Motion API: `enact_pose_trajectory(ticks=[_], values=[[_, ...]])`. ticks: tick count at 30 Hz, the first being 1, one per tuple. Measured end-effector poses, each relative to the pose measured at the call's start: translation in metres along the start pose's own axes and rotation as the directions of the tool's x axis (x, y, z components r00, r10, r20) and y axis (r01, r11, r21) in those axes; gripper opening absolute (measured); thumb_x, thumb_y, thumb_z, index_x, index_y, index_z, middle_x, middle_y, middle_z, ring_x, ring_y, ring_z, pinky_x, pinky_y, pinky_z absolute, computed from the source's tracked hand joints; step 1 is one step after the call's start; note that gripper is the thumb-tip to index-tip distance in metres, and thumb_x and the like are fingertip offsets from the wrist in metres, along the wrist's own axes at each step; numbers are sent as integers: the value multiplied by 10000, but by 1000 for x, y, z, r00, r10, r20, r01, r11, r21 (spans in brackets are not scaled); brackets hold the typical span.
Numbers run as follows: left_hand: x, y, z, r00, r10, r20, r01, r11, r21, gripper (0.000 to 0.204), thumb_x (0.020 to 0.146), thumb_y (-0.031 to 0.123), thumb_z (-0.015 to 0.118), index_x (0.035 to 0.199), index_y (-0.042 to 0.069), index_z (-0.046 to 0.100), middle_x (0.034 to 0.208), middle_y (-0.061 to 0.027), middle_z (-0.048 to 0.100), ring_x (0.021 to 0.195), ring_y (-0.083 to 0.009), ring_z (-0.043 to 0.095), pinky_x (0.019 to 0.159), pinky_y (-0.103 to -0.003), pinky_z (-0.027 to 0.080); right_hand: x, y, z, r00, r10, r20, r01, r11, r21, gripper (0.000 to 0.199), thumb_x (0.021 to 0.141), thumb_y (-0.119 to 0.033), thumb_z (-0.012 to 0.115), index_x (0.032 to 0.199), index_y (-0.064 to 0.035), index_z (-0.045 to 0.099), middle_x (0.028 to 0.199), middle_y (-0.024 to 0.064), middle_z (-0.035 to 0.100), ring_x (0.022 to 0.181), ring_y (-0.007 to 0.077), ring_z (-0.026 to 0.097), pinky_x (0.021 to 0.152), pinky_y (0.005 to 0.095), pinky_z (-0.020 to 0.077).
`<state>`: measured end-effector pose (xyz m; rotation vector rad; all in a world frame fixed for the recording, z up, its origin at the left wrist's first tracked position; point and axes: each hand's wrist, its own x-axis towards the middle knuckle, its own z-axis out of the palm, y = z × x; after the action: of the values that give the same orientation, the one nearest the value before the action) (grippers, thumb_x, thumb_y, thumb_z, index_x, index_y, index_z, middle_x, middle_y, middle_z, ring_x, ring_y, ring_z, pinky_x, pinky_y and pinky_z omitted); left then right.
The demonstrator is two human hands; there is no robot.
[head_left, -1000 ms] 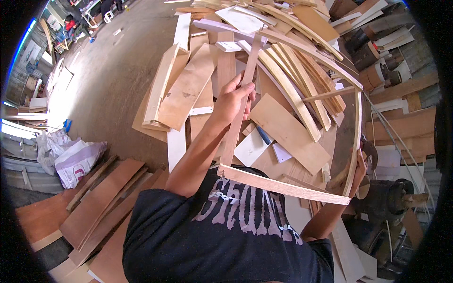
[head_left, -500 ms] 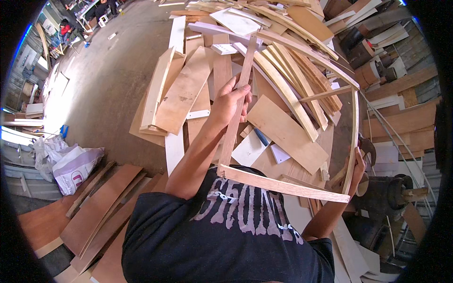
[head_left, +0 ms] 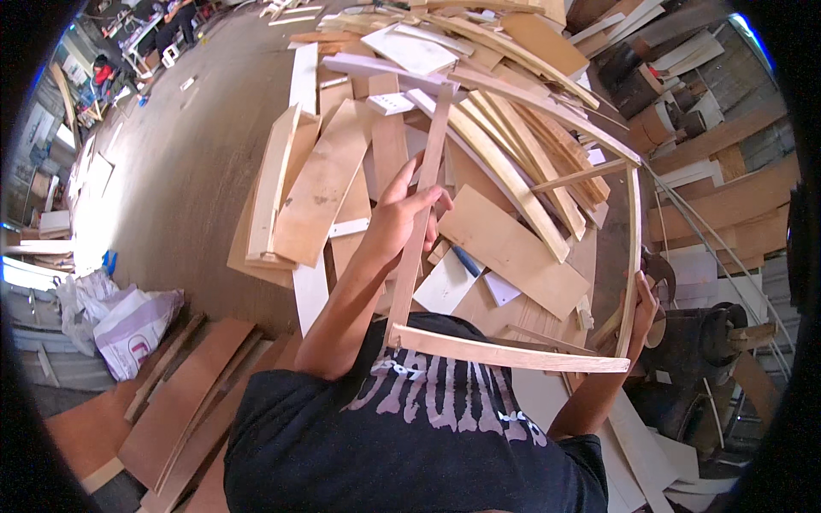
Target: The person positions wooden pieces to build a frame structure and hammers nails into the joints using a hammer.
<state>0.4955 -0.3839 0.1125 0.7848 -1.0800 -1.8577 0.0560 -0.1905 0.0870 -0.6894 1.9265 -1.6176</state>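
Note:
A four-sided open frame of thin pale wooden strips [head_left: 505,349] is held up in front of my chest, its near strip close to my black shirt. A short cross strip [head_left: 581,176] joins its far right corner. My left hand [head_left: 404,209] holds the left strip, thumb across the top and fingers around the far side. My right hand [head_left: 643,301] grips the right strip near its close end; that strip partly hides the fingers. Beside the right hand shows a dark curved head of what looks like a claw hammer [head_left: 660,274]; how it is held is hidden.
A heap of boards and offcuts [head_left: 513,248] lies beneath the frame. A blue-handled tool [head_left: 465,261] rests on it. Brown panels [head_left: 184,393] and a white bag [head_left: 132,329] are at left. A black drum-like object [head_left: 701,342] stands at right. People [head_left: 175,21] are far left.
The view has shifted a little, and the frame with both hands sits slightly lower and further left. My left hand's fingers look somewhat looser on the strip.

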Motion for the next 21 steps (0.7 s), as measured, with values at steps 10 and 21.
enact_pose_trajectory(ticks=[10,21], values=[[46,-24,-25,927,350,134,-374,884,281,935,772,72,635,1551,58,119,1626,-152,-9,1506,-294,-9,1185,-516,136,-4,-2,8,996,-70,-47,69,997,-13,329,918,-354,634,880,-38,716,594,-17,559,468,70,469,454,214,327],[91,32,3,919,343,196,-336,417,845,316,843,295,689,916,27,539,1449,-283,410,1277,-379,451,1104,-473,314,-10,-19,14,998,-49,-35,48,998,-26,236,900,-259,657,855,-32,700,645,-8,600,499,76,508,479,234,364]])
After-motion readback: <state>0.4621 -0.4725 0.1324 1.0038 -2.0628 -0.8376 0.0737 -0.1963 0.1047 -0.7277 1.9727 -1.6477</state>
